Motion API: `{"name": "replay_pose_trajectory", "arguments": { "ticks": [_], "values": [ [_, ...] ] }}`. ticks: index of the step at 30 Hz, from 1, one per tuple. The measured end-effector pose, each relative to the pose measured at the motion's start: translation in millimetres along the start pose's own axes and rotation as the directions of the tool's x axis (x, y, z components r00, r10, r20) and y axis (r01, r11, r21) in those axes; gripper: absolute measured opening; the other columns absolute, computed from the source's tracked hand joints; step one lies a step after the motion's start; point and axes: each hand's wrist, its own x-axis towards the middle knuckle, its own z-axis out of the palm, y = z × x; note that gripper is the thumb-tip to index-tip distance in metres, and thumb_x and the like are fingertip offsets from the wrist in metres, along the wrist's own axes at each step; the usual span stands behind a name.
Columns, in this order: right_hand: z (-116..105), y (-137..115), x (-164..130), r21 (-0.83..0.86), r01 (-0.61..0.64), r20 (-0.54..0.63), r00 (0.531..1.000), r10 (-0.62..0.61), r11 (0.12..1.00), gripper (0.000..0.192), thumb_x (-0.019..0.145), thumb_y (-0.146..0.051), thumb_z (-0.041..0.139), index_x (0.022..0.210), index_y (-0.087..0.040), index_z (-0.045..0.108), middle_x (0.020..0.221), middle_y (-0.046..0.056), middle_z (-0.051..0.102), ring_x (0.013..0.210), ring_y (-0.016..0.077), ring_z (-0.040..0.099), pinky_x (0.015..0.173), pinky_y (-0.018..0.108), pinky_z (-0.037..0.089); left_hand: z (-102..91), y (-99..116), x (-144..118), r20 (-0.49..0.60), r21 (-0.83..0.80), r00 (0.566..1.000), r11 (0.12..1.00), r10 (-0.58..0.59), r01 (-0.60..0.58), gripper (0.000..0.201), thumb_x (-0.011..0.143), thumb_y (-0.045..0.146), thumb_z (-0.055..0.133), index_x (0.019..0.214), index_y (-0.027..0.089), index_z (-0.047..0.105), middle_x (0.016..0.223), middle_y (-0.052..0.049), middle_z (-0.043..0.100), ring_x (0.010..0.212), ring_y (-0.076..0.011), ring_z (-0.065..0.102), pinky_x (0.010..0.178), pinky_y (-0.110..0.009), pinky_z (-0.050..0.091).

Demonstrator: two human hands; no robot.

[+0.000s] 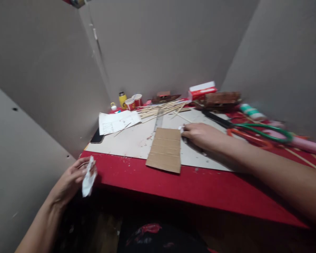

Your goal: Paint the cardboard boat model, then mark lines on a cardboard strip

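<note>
Cardboard (164,149) is lying just left of the right hand (196,133), scissors (223,122) right of that hand, sticks (160,109) beyond and leftward. Tissue (88,183) is hanging from the left hand (75,174); phone (97,137) is lying beyond that hand, beside paper (114,122).

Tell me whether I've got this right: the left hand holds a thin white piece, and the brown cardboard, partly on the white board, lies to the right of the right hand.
The side is wrong: the head view shows the brown cardboard to the left of the right hand. The rest stands.
</note>
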Motion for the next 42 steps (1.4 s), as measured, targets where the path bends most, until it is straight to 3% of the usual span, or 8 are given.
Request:
{"name": "replay_pose_trajectory", "arguments": {
  "ticks": [6,11,18,22,27,33,37,42],
  "values": [
    [-22.1,9.3,8.6,-0.231,0.155,0.309,0.948,-0.078,0.960,0.023,0.086,-0.008,0.050,0.079,-0.021,0.067,0.086,0.008,0.070,0.079,0.0202,0.060,0.079,0.032,0.044,-29.2,-32.5,-15.6,-0.046,0.395,0.999,0.918,-0.016,0.033,0.048,0.051,0.044,0.090,0.094,0.026,0.074,0.084,-0.004,0.072,0.079,-0.0241,0.066,0.066,-0.030,0.056],
    [-43.7,18.0,20.6,-0.379,0.011,0.205,0.976,0.073,0.925,0.026,0.091,-0.013,0.044,0.105,-0.016,0.065,0.103,0.015,0.068,0.097,0.0246,0.059,0.083,0.033,0.043,-38.4,-59.2,-19.6,0.025,0.478,0.992,0.873,-0.127,0.099,0.047,0.047,0.052,0.089,0.083,0.027,0.076,0.078,-0.005,0.072,0.079,-0.0281,0.066,0.070,-0.035,0.057],
    [-20.5,28.4,47.4,-0.383,-0.042,0.341,0.922,0.184,0.923,0.021,0.082,-0.006,0.060,0.096,-0.010,0.075,0.095,0.016,0.068,0.079,0.0220,0.060,0.070,0.031,0.042,-38.6,-84.8,-18.8,0.060,0.214,0.986,0.967,-0.157,0.141,0.039,0.060,0.034,0.090,0.091,0.020,0.071,0.073,0.001,0.067,0.062,-0.0121,0.061,0.058,-0.020,0.048],
    [7.0,39.7,56.4,-0.344,-0.031,0.450,0.872,0.193,0.939,0.026,0.078,-0.003,0.071,0.102,-0.005,0.078,0.082,0.017,0.068,0.065,0.0160,0.055,0.066,0.032,0.041,-48.3,-97.7,-16.0,0.006,-0.140,0.992,0.982,-0.125,0.125,0.047,0.055,0.023,0.092,0.096,0.015,0.070,0.089,-0.007,0.074,0.074,-0.0170,0.070,0.069,-0.024,0.055],
    [14.6,50.7,65.0,-0.383,-0.120,0.509,0.800,0.318,0.916,0.017,0.072,-0.010,0.075,0.087,-0.004,0.080,0.082,0.012,0.070,0.065,0.0067,0.052,0.068,0.032,0.037,-57.1,-113.9,-14.4,0.041,-0.305,0.989,0.941,-0.142,0.147,0.047,0.057,0.011,0.089,0.099,0.014,0.069,0.093,-0.008,0.076,0.077,-0.0170,0.072,0.073,-0.026,0.058],
    [9.9,48.9,67.2,-0.391,-0.141,0.512,0.788,0.342,0.910,0.032,0.073,-0.013,0.072,0.105,-0.008,0.079,0.093,0.015,0.073,0.066,0.0038,0.052,0.068,0.033,0.035,-58.8,-124.8,-10.6,0.045,-0.318,0.983,0.930,-0.180,0.185,0.040,0.059,0.011,0.088,0.096,0.013,0.070,0.088,-0.007,0.076,0.071,-0.0158,0.071,0.069,-0.025,0.058],
    [6.9,44.7,62.9,-0.364,-0.094,0.527,0.800,0.288,0.927,0.018,0.080,-0.012,0.070,0.093,-0.007,0.080,0.092,0.015,0.072,0.068,0.0068,0.051,0.070,0.032,0.035,-57.3,-121.1,-11.7,0.046,-0.272,0.979,0.941,-0.198,0.203,0.041,0.058,0.015,0.089,0.094,0.015,0.070,0.086,-0.006,0.075,0.069,-0.0161,0.070,0.067,-0.025,0.056],
    [0.4,43.0,60.0,-0.353,-0.083,0.485,0.835,0.258,0.932,0.010,0.081,-0.012,0.069,0.078,-0.005,0.075,0.084,0.016,0.069,0.064,0.0102,0.045,0.066,0.033,0.031,-66.0,-138.2,1.1,0.022,0.065,0.976,0.975,-0.216,0.214,0.034,0.062,0.030,0.083,0.089,0.017,0.069,0.076,-0.003,0.073,0.059,-0.0157,0.065,0.059,-0.024,0.051]
  ]
}}
